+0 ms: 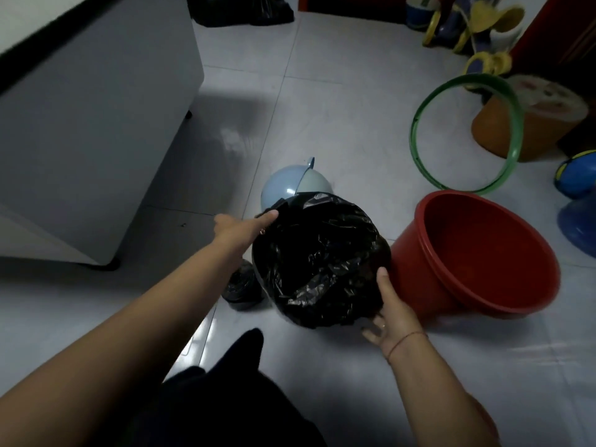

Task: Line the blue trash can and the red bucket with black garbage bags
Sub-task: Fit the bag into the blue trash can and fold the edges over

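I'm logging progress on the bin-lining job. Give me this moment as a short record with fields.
trash can: body hidden under black garbage bag, which is folded over its rim
blue lid: on floor behind the bag
red bucket: unlined, beside the bag on its right
bag roll: on floor, left of the bag
left hand: at bag's far-left edge, grip unclear
right hand: fingers spread against bag's near-right side

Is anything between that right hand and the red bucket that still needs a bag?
Nothing visible does. The right hand rests on the black garbage bag right beside the red bucket, whose inside looks empty.
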